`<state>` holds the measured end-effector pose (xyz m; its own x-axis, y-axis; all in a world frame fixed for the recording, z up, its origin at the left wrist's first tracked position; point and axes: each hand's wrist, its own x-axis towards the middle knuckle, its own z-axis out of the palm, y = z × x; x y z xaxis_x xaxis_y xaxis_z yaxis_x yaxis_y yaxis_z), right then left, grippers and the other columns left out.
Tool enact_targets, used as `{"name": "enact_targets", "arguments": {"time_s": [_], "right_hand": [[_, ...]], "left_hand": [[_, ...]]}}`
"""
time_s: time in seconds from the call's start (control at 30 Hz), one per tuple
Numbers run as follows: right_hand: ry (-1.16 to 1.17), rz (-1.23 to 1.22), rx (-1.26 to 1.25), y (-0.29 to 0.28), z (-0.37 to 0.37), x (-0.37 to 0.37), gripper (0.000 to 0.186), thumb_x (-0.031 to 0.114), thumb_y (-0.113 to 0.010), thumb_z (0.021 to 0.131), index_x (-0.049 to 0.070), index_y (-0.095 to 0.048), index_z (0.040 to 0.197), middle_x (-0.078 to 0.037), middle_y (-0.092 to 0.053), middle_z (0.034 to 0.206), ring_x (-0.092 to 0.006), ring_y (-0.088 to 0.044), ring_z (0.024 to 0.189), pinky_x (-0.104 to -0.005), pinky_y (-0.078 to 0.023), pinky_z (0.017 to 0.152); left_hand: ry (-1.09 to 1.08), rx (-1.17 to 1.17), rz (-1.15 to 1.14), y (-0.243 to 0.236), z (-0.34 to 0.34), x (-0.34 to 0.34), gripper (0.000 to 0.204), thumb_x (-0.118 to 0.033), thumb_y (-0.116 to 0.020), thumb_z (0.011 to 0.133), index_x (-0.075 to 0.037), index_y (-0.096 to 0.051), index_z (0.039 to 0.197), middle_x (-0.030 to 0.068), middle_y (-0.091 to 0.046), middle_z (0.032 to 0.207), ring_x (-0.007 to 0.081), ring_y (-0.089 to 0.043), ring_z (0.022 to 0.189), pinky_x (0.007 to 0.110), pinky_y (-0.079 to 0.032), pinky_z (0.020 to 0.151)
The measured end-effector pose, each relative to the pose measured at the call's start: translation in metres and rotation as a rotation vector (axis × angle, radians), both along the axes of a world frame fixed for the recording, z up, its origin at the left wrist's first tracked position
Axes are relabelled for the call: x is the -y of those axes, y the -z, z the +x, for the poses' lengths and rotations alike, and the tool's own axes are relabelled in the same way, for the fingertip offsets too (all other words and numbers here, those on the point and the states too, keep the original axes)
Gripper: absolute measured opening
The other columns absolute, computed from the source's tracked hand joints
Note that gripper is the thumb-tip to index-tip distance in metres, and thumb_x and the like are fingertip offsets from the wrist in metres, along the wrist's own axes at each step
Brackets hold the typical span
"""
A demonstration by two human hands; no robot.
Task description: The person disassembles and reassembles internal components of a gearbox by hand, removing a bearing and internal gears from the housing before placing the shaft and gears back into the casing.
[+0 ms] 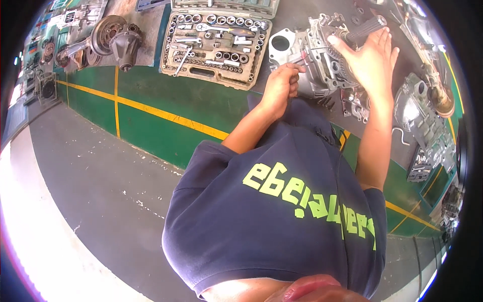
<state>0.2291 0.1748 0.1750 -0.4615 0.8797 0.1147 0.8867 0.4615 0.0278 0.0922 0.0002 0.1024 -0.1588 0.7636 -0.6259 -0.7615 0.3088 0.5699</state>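
On the bench stands a grey metal gearbox housing, its inner side facing up and toothed gears showing. A ridged cylindrical shaft sticks out from it to the upper right. My right hand lies over the gears and shaft, fingers stretched out and thumb spread; its palm hides part of them. My left hand is closed with curled fingers at the housing's left edge. Whether it holds anything is hidden. Close to its fingertips is a small reddish piece.
Left of the housing lies an open socket set case with a ratchet. A drum and differential assembly sits farther left. Another metal housing, a bent hook-shaped rod and a tray of small parts are at the right.
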Motion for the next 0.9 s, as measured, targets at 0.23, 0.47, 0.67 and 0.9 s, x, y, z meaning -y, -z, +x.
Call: {"name": "enact_targets", "arguments": {"time_s": [0.23,0.47,0.67,0.9], "right_hand": [[0.117,-0.435,-0.160,-0.020,0.002,-0.003,0.129,0.085,-0.055,0.076,-0.018,-0.025,0.147,-0.039,-0.027,0.153,-0.0413,-0.025,0.149,-0.0558,-0.017,0.120],[0.092,-0.003,-0.382,-0.020,0.020,0.022,0.107,0.066,-0.065,0.084,-0.013,-0.032,0.148,-0.032,-0.032,0.155,-0.0386,-0.028,0.148,-0.0482,-0.010,0.123],[0.205,-0.175,-0.704,0.009,0.039,0.079,0.067,0.020,-0.073,0.091,-0.001,-0.043,0.147,-0.023,-0.049,0.147,-0.0303,-0.044,0.138,-0.0398,-0.032,0.116],[0.306,-0.134,-0.729,0.039,0.052,0.120,0.042,0.010,-0.071,0.092,-0.001,-0.060,0.131,-0.016,-0.061,0.135,-0.0268,-0.056,0.127,-0.0381,-0.040,0.109]], "left_hand": [[-0.057,-0.385,-0.081,0.061,-0.067,-0.001,0.020,-0.013,-0.054,0.095,-0.002,-0.068,0.104,-0.0081,-0.045,0.067,0.0036,-0.038,0.054,0.020,-0.031,0.050],[0.361,-1.490,-0.556,0.176,-0.219,-0.018,0.037,-0.019,-0.057,0.091,-0.011,-0.065,0.125,0.0204,-0.071,0.111,0.0364,-0.068,0.105,0.044,-0.053,0.093],[0.949,-1.850,-0.517,0.203,-0.268,-0.079,0.025,-0.014,-0.053,0.093,-0.008,-0.074,0.104,0.0145,-0.073,0.111,0.0299,-0.071,0.104,0.041,-0.057,0.086],[1.165,-1.833,-0.403,0.228,-0.298,-0.083,0.023,-0.014,-0.057,0.090,-0.007,-0.070,0.108,0.0166,-0.072,0.114,0.0333,-0.071,0.104,0.044,-0.057,0.087]]}}
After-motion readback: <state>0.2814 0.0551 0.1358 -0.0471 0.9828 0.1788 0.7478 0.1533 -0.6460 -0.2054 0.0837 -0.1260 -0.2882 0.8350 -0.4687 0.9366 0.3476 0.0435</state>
